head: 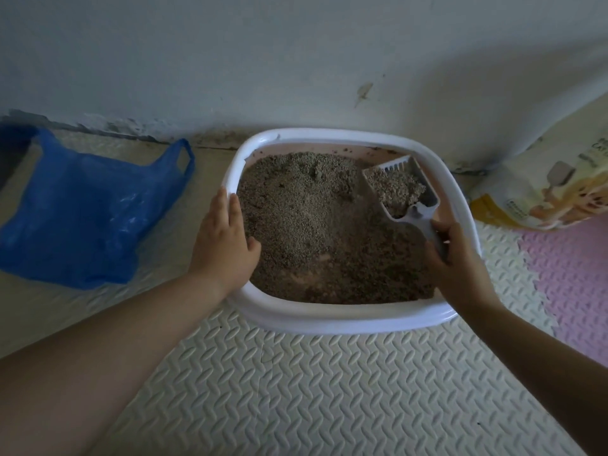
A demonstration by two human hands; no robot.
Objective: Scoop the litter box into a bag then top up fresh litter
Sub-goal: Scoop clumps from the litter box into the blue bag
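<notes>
- The litter box [332,319], white-rimmed with a pale pink inside, sits on the floor against the wall, in the middle of the view.
- Grey-brown litter [306,225] covers most of its floor, heaped toward the far left and thin near the front, where a patch of the pink bottom shows through.
- A light slotted scoop [399,187] sits inside the box at its far right corner, loaded with a mound of litter.
- The right hand [455,261] is closed around the scoop's handle, over the box's right rim.
- The left hand [223,240] lies flat with its fingers extended on the box's left rim, thumb reaching in over the litter; it grips nothing.
- A blue plastic bag [88,218] lies crumpled on the floor to the left of the box, apart from it, handles toward the wall.
- A cream and yellow litter sack [539,189] leans at the right edge, near the box's far right corner.
- Cream foam matting [296,390] with a raised pattern covers the floor; a pink tile [572,281] joins it at the right.
</notes>
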